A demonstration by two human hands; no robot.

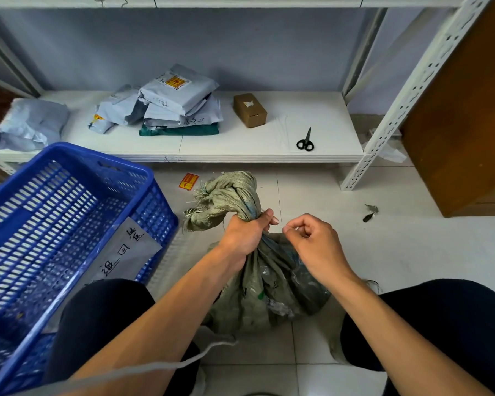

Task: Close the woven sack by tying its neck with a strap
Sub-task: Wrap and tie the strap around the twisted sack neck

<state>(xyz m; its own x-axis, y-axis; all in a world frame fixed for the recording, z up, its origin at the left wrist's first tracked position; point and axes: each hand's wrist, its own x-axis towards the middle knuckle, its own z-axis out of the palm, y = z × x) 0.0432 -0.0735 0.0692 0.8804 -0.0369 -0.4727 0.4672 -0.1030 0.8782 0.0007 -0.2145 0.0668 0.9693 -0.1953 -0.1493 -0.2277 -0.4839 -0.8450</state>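
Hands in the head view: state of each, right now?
Left hand: grips the woven sack by its neck.
Right hand: fingers curled, pinching; on what cannot be told.

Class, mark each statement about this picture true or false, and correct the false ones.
1. The left hand grips the neck of the woven sack. True.
2. The scissors lie on the floor. False: they lie on the low shelf.
3. The blue basket stands on the person's left. True.
4. The right hand holds the cardboard box. False: the cardboard box sits on the low shelf; the right hand is beside the sack's neck, fingers curled.
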